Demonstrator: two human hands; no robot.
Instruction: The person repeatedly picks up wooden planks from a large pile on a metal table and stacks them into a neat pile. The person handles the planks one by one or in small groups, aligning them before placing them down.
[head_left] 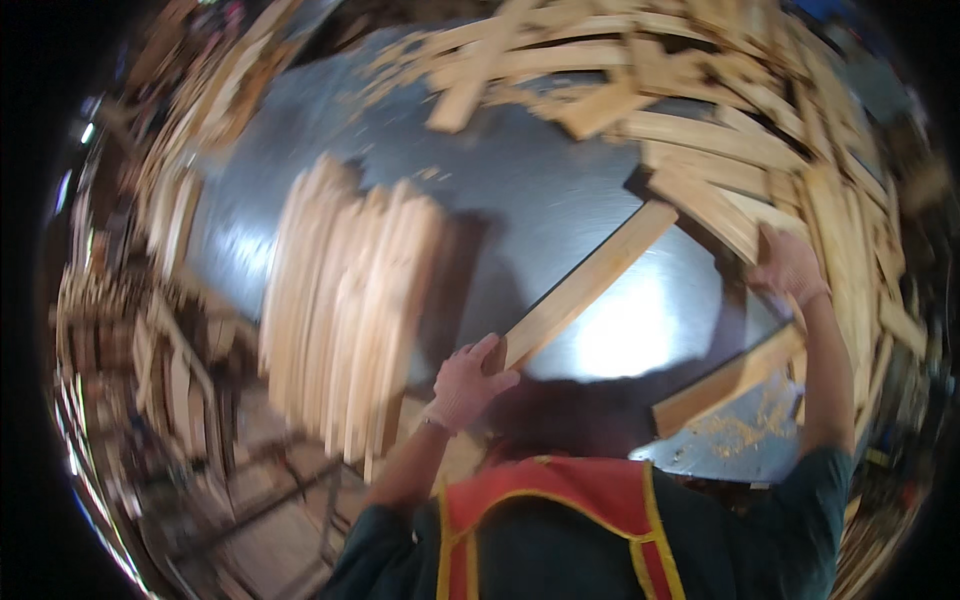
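On shiny metal table [560,200], left hand [462,385] grips flat wood slat [585,285].

From my remote seat I find no package, label, sign or screen anywhere in this head view.
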